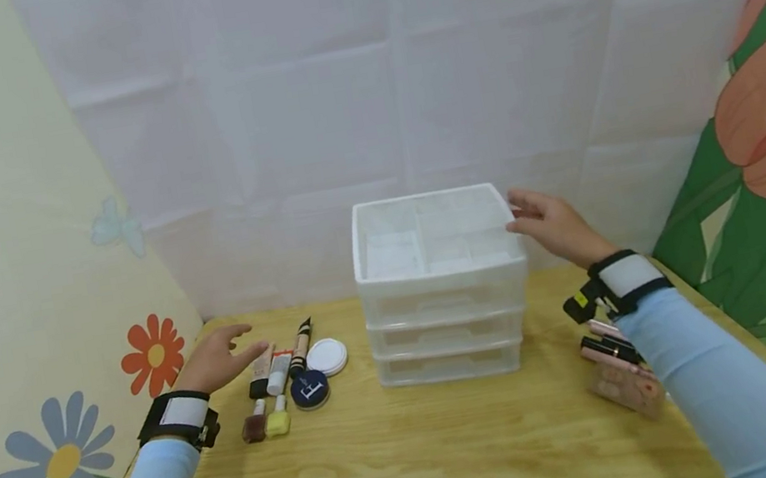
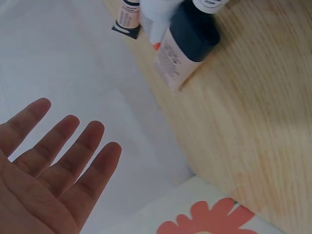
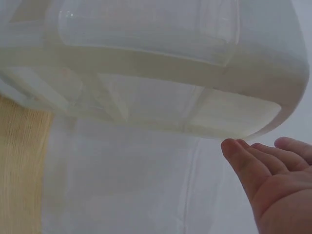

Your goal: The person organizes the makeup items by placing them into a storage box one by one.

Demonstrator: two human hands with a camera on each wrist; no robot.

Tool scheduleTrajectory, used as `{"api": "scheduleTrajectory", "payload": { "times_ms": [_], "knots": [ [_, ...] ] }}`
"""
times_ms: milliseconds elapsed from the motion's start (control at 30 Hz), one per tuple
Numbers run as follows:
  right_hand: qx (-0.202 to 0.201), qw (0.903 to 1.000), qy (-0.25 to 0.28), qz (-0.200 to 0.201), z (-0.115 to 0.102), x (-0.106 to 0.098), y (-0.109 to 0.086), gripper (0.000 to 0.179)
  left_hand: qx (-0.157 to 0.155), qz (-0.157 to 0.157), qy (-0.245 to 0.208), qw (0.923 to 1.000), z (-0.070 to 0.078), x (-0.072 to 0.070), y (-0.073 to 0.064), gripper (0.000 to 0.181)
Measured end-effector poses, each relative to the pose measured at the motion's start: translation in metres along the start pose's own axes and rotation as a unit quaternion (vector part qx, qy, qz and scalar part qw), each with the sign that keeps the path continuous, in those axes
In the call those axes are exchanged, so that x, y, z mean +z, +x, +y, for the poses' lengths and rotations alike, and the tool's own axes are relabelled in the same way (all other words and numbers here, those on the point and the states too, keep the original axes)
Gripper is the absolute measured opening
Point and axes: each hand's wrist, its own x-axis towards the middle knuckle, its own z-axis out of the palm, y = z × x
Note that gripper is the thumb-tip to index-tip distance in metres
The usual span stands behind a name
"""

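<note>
A white plastic drawer unit (image 1: 447, 294) with three drawers and a divided open top stands at the back middle. At the upper right side of that unit is my right hand (image 1: 558, 228), fingers loosely extended. The right wrist view has the fingertips (image 3: 235, 147) right at the unit's edge, gripping nothing. Over on the left, my left hand (image 1: 216, 361) hovers beside a group of cosmetics, its fingers spread and holding nothing. Nearest to it is a beige tube with a black cap (image 2: 176, 58); a white tube (image 1: 279, 372) lies alongside.
Left group also has a beige-and-black tube (image 1: 301, 347), white round compact (image 1: 327, 357), dark round compact (image 1: 310, 390), brown bottle (image 1: 255, 426) and yellow bottle (image 1: 278, 421). Partly under the right forearm lie a pink palette (image 1: 624, 389) and a black tube (image 1: 610, 350). A white cloth (image 1: 302, 117) hangs behind.
</note>
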Motion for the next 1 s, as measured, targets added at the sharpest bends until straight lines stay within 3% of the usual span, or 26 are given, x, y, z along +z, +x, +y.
{"api": "scheduleTrajectory", "payload": {
  "times_ms": [333, 600, 1000],
  "knots": [
    [0.014, 0.9937, 0.106, -0.034, 0.01, 0.003, 0.015, 0.066, -0.046, -0.016, -0.032, 0.9983, -0.028, 0.01, 0.004, 0.067],
    [0.008, 0.9791, 0.197, -0.05, 0.026, 0.009, 0.013, 0.066, -0.073, -0.015, -0.065, 0.9951, -0.037, 0.018, 0.004, 0.063],
    [0.038, 0.9813, 0.186, -0.032, 0.028, 0.006, 0.002, 0.06, -0.104, -0.037, -0.069, 0.9915, -0.044, 0.031, 0.015, 0.061]
  ]
}}
